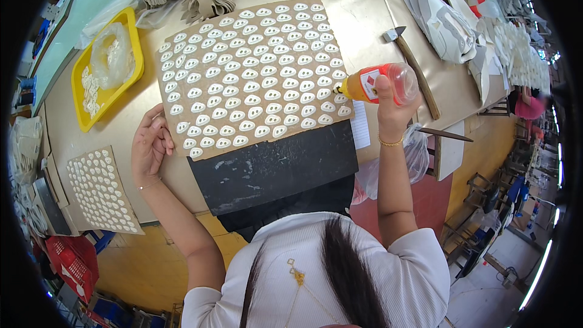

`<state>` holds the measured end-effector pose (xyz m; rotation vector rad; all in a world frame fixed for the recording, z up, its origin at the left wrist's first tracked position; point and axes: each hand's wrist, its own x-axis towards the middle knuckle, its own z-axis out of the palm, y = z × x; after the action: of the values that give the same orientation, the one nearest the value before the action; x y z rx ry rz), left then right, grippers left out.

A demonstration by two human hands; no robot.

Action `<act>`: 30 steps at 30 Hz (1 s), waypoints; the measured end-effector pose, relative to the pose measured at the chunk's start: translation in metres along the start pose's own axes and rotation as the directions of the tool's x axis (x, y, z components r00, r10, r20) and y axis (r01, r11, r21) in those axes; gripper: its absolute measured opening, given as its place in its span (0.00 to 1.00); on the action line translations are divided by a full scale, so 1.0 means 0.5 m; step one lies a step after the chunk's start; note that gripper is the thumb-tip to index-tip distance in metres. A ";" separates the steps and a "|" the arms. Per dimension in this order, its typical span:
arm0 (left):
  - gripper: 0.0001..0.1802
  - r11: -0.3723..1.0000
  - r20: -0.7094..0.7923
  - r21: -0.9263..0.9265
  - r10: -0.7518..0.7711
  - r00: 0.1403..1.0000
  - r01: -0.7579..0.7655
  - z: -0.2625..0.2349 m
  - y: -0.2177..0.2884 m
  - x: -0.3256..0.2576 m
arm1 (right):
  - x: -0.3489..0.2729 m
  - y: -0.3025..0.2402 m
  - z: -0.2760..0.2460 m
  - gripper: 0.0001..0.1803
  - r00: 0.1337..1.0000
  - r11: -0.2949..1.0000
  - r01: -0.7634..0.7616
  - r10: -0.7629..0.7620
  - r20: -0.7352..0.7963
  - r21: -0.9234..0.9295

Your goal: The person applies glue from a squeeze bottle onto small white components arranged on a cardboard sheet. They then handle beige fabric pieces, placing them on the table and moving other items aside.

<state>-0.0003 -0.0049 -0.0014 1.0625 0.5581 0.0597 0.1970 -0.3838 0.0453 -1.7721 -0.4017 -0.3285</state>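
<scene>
From where I stand, the bottle (368, 83) of yellow-orange liquid lies nearly level in the right hand (396, 108), its fingers and thumb wrapped firmly around it. Its long axis runs left to right, the dark nozzle (338, 90) pointing left and slightly toward the wearer, the clear base to the right. That tip is at the right edge of a brown cardboard sheet (189, 117); whether it touches, I can't tell. Rows of white two-holed pieces (268, 71) cover the sheet, which is wider than deep and slants up toward the right, overlapping a black board (273, 170). The left hand (152, 141), fingers loosely curled, rests by the sheet's left edge. Beyond the bottle, a hammer (419, 72) lies aslant, its head away from the wearer.
</scene>
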 end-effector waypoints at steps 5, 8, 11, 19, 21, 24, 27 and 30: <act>0.21 1.000 0.001 -0.001 -0.006 1.000 0.006 -0.001 0.001 0.001 | 0.009 -0.012 0.002 0.16 1.000 1.000 0.018 -0.018 0.015 -0.016; 0.21 1.000 0.004 -0.001 -0.002 1.000 0.002 -0.001 0.000 0.000 | 0.010 -0.016 -0.005 0.16 0.998 0.999 0.017 -0.015 0.056 -0.049; 0.21 1.000 -0.008 0.010 -0.011 1.000 0.011 0.001 0.001 0.001 | 0.013 -0.014 -0.003 0.16 0.994 0.995 0.063 -0.057 0.090 -0.074; 0.21 1.000 -0.001 0.006 0.001 1.000 -0.001 0.001 -0.001 0.001 | 0.030 -0.015 -0.008 0.18 0.983 0.971 0.165 -0.147 0.114 -0.171; 0.21 1.000 -0.002 0.004 0.003 1.000 -0.003 0.001 -0.001 0.001 | 0.030 -0.013 -0.014 0.18 0.987 0.972 0.144 -0.127 0.097 -0.186; 0.21 1.000 -0.008 0.005 0.001 1.000 -0.001 0.002 -0.001 0.001 | 0.026 -0.013 -0.026 0.17 0.992 0.972 0.111 -0.095 0.086 -0.208; 0.21 1.000 -0.020 0.015 -0.007 1.000 0.007 0.005 0.001 0.000 | 0.020 -0.010 -0.037 0.16 0.994 0.972 0.090 -0.074 0.077 -0.216; 0.21 1.000 -0.021 0.021 -0.003 1.000 0.004 0.006 0.001 -0.001 | 0.011 -0.013 -0.039 0.16 0.997 0.979 0.056 -0.047 0.054 -0.194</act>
<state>0.0009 -0.0071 0.0003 1.0824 0.5803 0.0618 0.1990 -0.4011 0.0578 -1.9675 -0.4639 -0.3723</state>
